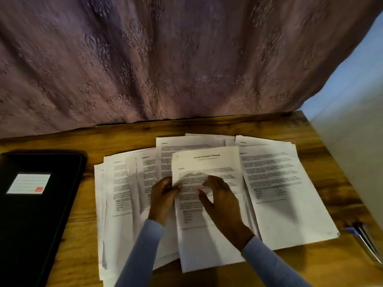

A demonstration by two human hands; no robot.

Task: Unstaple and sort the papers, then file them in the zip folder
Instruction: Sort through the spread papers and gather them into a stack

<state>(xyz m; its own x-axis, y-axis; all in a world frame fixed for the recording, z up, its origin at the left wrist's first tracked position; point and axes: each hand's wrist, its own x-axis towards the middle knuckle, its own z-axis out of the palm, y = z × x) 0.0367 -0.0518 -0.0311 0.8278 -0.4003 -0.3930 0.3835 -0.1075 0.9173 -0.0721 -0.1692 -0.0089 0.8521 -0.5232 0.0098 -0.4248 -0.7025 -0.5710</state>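
Several printed white papers (275, 183) lie fanned out across the wooden table (228, 125). On top in the middle lies a title page (207, 245). My left hand (163, 195) pinches the left edge of that page, which curls up at the fingers. My right hand (221, 197) rests on the page with fingers spread and slightly bent. The black zip folder (41, 214) with a white label lies flat at the left, apart from the papers.
A purple patterned cloth (165, 59) hangs behind the table's far edge. A blue-and-metal tool, perhaps a staple remover or pen (364, 241), lies at the right edge of the table. Bare wood shows along the front.
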